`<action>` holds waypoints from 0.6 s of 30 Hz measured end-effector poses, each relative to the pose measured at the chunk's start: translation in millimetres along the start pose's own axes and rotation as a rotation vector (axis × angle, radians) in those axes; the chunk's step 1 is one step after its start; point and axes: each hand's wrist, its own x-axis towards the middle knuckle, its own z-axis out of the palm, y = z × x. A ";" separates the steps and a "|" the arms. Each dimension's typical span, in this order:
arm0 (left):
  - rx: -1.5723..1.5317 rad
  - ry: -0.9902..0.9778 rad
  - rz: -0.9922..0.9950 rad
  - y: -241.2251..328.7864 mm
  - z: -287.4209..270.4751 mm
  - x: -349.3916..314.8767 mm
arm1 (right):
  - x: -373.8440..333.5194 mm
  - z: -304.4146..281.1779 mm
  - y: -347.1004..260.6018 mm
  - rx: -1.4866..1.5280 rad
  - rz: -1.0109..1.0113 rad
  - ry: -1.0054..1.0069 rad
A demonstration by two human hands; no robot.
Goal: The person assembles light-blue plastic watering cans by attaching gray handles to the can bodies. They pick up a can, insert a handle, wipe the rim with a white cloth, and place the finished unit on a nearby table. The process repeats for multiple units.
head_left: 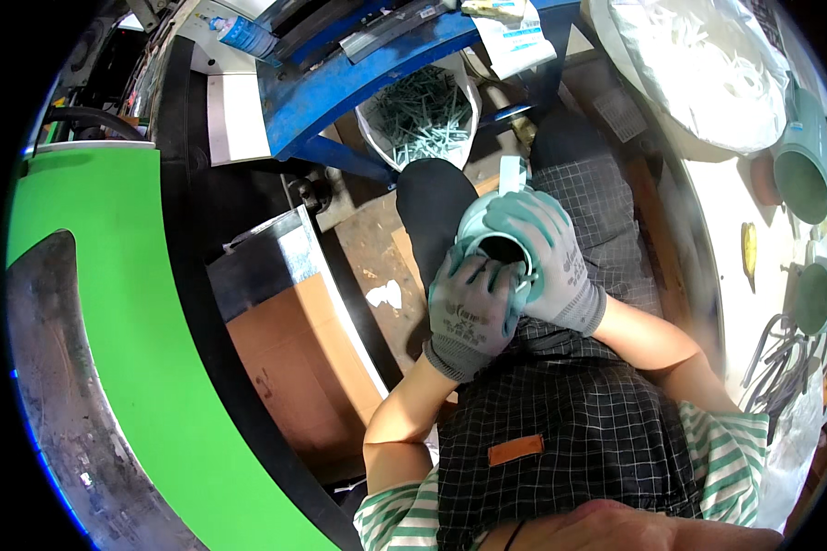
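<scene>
A pale green hollow plastic cylinder (473, 220) is held over my lap, its dark round opening tilted up toward me. A flat pale tab (512, 174) sticks out at its far end. My right hand (549, 262), in a grey-and-green work glove, is wrapped over the cylinder's right side. My left hand (476, 308), gloved the same way, lies closed at the near rim, with fingertips at the opening. What the left fingertips touch inside is hidden.
A white-lined bucket (473, 124) of thin green sticks stands under a blue bench (340, 101). Larger green cylinders (804, 174) and a bag of white parts (698, 73) sit on the right-hand table. A green panel (129, 303) and a cardboard-lined tray (303, 367) are at left.
</scene>
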 end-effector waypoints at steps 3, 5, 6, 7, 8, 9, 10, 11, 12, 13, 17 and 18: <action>-0.065 0.103 0.031 -1.9 2.7 -9.2 | 4.6 -4.8 -2.7 0.037 -0.039 -0.023; -0.144 0.157 0.021 7.5 -3.3 -1.2 | 7.6 -12.1 7.2 0.063 -0.073 -0.046; -0.184 0.184 0.016 10.5 -5.2 1.7 | 10.8 -16.1 11.9 0.076 -0.090 -0.057; -0.182 0.153 0.038 8.0 0.0 -1.6 | 19.1 -24.8 9.2 0.121 -0.087 -0.076; -0.173 0.131 0.057 5.8 3.6 -5.7 | 23.5 -31.3 7.5 0.166 -0.095 -0.106; -0.164 0.110 0.076 4.0 6.7 -10.0 | 26.3 -37.0 7.1 0.211 -0.102 -0.136; -0.158 0.091 0.100 3.5 6.9 -9.7 | 27.4 -41.2 8.1 0.248 -0.108 -0.165; -0.172 0.086 0.114 3.1 6.9 -7.3 | 25.3 -38.6 15.5 0.282 -0.127 -0.182; -0.168 0.099 0.149 3.9 5.7 -4.0 | 24.0 -41.2 17.9 0.286 -0.124 -0.198; -0.160 0.110 0.182 5.4 2.5 0.7 | 22.7 -42.3 20.8 0.296 -0.121 -0.210; -0.207 0.019 0.211 -0.7 4.6 -4.0 | 24.1 -48.9 24.5 0.343 -0.153 -0.282; -0.227 -0.006 0.208 -3.1 6.0 -6.9 | 24.8 -49.0 23.3 0.352 -0.163 -0.299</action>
